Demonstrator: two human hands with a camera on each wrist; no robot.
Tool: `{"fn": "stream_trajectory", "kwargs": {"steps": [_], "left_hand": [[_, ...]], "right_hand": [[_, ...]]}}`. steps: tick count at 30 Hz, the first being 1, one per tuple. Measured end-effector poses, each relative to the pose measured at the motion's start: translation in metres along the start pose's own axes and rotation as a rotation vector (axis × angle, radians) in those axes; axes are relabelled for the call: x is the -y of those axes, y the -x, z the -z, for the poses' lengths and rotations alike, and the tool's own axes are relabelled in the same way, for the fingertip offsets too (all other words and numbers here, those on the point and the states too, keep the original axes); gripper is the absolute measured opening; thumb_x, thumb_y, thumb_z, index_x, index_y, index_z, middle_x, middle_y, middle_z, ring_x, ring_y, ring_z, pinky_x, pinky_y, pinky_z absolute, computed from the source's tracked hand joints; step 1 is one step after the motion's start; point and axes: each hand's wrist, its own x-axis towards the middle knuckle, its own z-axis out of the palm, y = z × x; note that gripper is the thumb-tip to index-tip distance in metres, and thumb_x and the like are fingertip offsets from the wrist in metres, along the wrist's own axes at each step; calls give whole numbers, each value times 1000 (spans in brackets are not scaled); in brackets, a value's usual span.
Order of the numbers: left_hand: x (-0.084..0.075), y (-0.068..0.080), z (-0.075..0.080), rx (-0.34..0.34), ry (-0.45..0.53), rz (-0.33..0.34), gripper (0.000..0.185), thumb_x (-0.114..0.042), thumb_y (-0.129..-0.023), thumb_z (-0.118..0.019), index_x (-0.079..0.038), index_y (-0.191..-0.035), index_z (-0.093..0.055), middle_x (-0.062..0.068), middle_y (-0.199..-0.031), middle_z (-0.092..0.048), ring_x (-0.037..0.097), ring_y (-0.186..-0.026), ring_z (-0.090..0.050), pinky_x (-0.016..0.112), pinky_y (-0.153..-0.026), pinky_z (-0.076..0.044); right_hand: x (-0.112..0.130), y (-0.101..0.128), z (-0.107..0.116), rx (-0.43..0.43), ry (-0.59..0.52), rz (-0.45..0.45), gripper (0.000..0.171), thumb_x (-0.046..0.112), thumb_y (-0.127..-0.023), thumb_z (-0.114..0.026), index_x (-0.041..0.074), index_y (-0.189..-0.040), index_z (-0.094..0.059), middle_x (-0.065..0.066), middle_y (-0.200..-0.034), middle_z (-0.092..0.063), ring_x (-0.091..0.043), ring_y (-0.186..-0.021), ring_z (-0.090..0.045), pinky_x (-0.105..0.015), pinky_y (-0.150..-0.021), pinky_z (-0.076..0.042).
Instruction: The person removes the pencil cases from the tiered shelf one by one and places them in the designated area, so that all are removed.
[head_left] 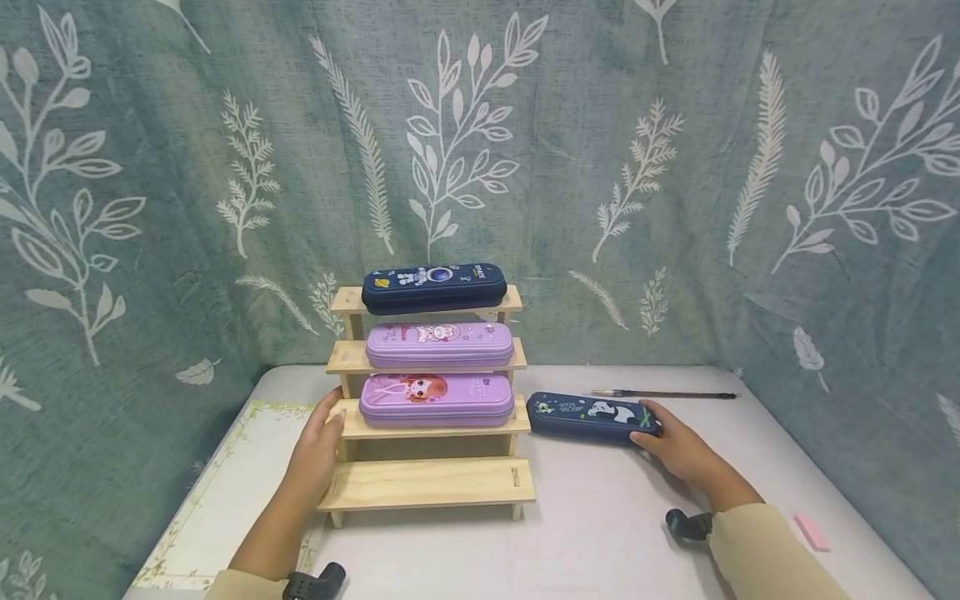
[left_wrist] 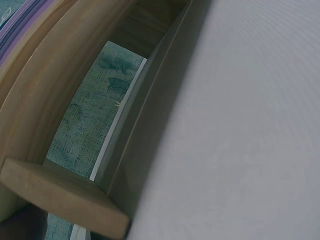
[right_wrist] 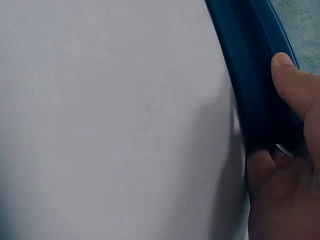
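Note:
My right hand [head_left: 681,442] grips the right end of a dark blue pencil case [head_left: 577,417] with a panda on its lid. In the right wrist view the thumb [right_wrist: 287,82] lies along its side, with fingers under its end. The case is just right of a stepped wooden rack [head_left: 431,483]. At the rack's left side, my left hand [head_left: 315,446] holds the frame, its thumb in front. Three pencil cases rest on the upper steps: a navy astronaut one [head_left: 435,287] on top, a lilac bunny one [head_left: 439,346], then a purple doll one [head_left: 437,400]. The lowest step is bare.
A brown-handled brush [head_left: 667,394] lies behind the panda case. At the table's right edge is a pink eraser [head_left: 812,532]. A white sheet with a leafy border [head_left: 217,492] covers the left side. Behind the white table [head_left: 600,517] hangs a green leaf-patterned curtain [head_left: 555,208].

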Motion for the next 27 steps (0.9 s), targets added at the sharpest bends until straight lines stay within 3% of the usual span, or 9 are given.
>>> {"fn": "stream_trajectory", "kwargs": {"steps": [13,27], "left_hand": [[0,2,2,-13,-9,-3,55,-32,-114,-30,-29,-168,-23,2,-174,-22,31,-162,-17,60,-130,-15],[2,-2,1,-20,-10,-5,55,-32,-114,-31,-29,-168,-23,0,-175,-22,31,-163,-15,61,-130,-13]], "right_hand": [[-1,-1,-10,-47,-47,-56,99,60,-100,-60,18,-170,-4,-30,-171,-11,-59,-154,-8,-78,-119,-9],[0,-6,-18,-144,-101,-124,98,57,-101,-61,8,-169,-9,-29,-170,-15,-55,-155,-12,-72,-123,-12]]}}
